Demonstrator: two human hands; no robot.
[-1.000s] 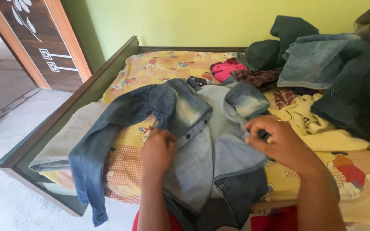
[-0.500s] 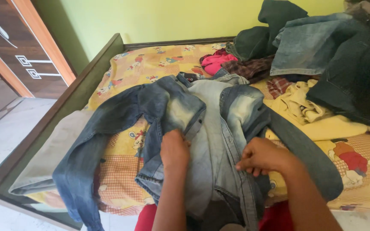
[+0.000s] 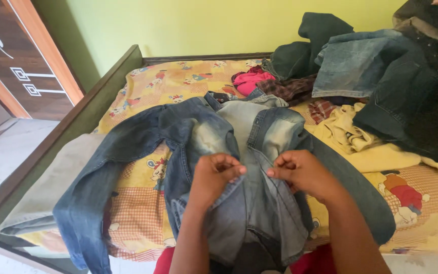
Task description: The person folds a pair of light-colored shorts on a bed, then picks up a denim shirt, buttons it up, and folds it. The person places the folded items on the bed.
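Both hands are working at the front opening of a faded blue denim jacket (image 3: 229, 152) that is lying spread face-up on the bed (image 3: 178, 81), its collar pointing away from the person. The left hand (image 3: 214, 175) is pinching the left front edge of the jacket, its grip closed narrow on the fabric with fingers curled in; the right hand (image 3: 300, 172) is doing the same on the facing edge, thumb and fingers closed tight on the denim, and the two grips are sitting just beside each other over the jacket's middle. One sleeve (image 3: 97, 203) is trailing out to the left of the left grip and hanging over the bed's edge, lying across a folded grey garment (image 3: 46, 193). Beyond the right grip, well apart, a heap of clothes (image 3: 361, 66) is piling up: dark jeans, a pink piece, a checked piece and a pale yellow garment (image 3: 351, 137). A yellow cartoon-print bedsheet (image 3: 422, 203) is covering the bed.
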